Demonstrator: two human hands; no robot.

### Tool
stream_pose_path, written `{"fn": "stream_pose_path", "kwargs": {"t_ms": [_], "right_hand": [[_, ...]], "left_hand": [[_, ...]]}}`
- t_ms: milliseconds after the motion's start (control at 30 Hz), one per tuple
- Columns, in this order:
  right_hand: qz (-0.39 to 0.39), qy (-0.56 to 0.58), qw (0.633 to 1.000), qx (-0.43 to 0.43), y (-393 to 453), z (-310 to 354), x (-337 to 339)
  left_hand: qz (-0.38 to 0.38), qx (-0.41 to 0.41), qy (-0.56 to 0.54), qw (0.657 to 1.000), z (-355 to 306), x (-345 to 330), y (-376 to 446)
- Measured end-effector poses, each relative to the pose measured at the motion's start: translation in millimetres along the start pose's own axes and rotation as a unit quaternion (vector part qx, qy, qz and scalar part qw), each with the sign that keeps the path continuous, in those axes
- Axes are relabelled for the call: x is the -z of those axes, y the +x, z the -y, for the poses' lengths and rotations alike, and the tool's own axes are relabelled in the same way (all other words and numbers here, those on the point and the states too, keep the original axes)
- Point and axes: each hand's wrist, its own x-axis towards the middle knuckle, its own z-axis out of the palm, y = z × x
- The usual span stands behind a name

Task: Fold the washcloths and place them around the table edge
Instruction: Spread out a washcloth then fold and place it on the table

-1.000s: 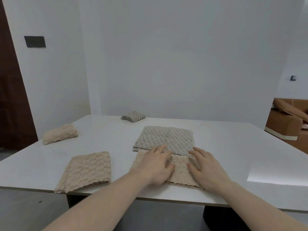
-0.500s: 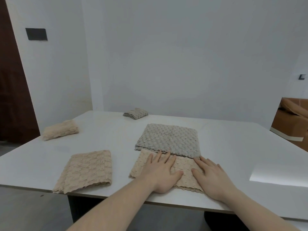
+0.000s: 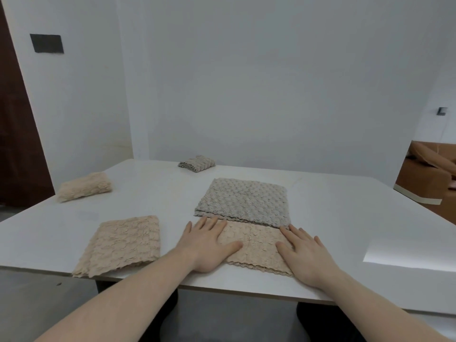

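Both hands lie flat, fingers straight and spread, on a beige washcloth (image 3: 254,245) near the front edge of the white table (image 3: 333,218). The left hand (image 3: 208,245) presses the cloth's left end, its thumb pointing inward across the fabric, while the right hand (image 3: 302,253) presses the right end — neither curls round or pinches anything. The cloth is a flat rectangle with a scalloped near edge, and its far edge meets, or perhaps slips just under, a grey washcloth (image 3: 244,202) lying flat directly behind it; the seam is too close to tell which. To the left, apart from the hands, a second beige washcloth (image 3: 123,245) lies flat, with its near corner at the table's front edge. Farther back along the left edge sits a folded beige washcloth (image 3: 85,186) in a compact bundle, and at the far edge, close to the white wall (image 3: 271,82), a folded grey washcloth (image 3: 196,163) rests in the same way. A dark plate (image 3: 47,43) is fixed on the wall at upper left, beside a dark brown door (image 3: 17,144), and brown cardboard boxes (image 3: 427,174) — partly cut off — stand at the right.
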Motion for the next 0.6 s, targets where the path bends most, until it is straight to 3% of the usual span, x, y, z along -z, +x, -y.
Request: {"fn": "stream_pose_path", "kwargs": {"t_ms": [333,500,600], "right_hand": [[-0.008,0.002,1.0,0.001,-2,2,0],[-0.137,0.099,0.986,0.0,-13,4,2],[-0.099,0.04,0.994,-0.004,-10,3,1]], "left_hand": [[-0.016,0.049,-0.012,0.999,21,2,-7],[-0.016,0.046,-0.017,0.999,22,2,-9],[-0.018,0.043,-0.017,0.999,23,0,-9]]}}
